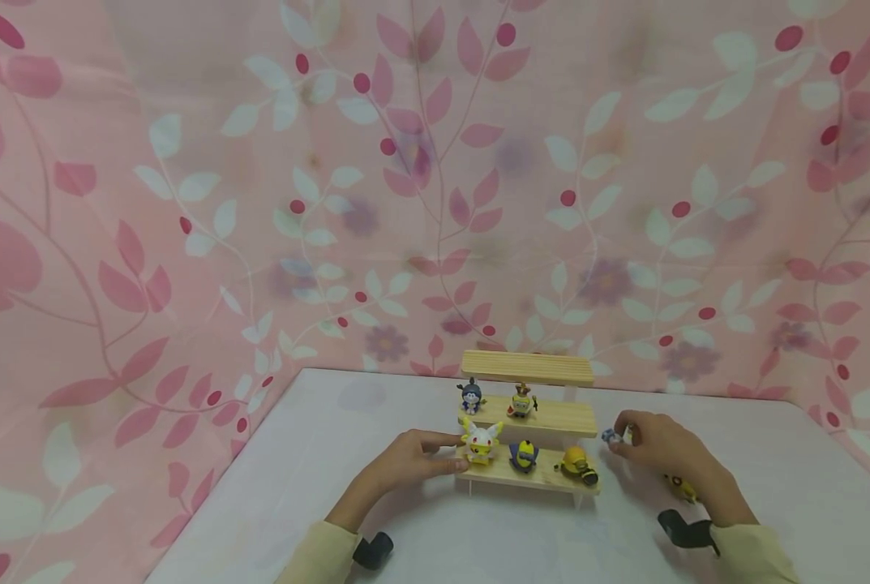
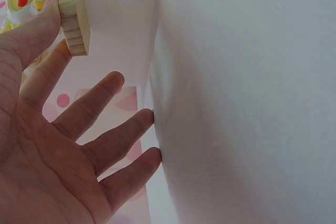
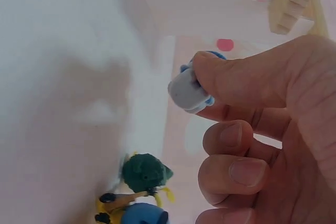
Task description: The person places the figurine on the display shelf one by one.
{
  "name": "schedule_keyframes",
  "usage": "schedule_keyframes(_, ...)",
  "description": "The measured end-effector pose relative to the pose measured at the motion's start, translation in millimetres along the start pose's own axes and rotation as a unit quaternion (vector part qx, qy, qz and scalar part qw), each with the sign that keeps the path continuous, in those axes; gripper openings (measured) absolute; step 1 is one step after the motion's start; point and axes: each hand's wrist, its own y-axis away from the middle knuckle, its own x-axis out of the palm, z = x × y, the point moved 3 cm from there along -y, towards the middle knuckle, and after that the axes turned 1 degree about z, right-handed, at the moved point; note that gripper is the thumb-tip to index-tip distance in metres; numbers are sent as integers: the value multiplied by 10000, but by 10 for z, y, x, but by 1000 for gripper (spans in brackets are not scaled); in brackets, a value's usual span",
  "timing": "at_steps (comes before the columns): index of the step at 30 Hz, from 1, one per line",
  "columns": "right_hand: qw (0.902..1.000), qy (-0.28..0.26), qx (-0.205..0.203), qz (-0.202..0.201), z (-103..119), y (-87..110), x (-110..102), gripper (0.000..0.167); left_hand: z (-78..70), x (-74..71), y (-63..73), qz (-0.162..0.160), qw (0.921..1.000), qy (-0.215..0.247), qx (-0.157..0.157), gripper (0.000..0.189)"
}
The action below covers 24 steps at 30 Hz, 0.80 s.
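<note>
White-blue figurine: white end toward table, long axis part-hidden.

From where I stand, I can't read any words, names, numbers or signs in the 3 views, upper left to lower right.

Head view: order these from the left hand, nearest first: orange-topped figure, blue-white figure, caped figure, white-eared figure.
1. White-eared figure: left end of the bottom shelf, right beside the left hand.
2. Caped figure: middle of that shelf.
3. Orange-topped figure: right end.
4. Blue-white figure: off the shelf, in the right hand.
</note>
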Motion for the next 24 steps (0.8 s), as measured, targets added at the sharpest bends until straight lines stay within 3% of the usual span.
schedule_keyframes(7,9992,-91,-250,-310,51,59,-84,26,-1,0,4,9,10000,27,25,49)
schedule_keyframes(18,9986,-17,-163,-502,133,129,-223,34,11,1,3,47,10000,29,30,48)
schedule_keyframes(24,9961,-75,-441,-757,211,167,-305,33,4,4,1,42,10000,77,-13,47)
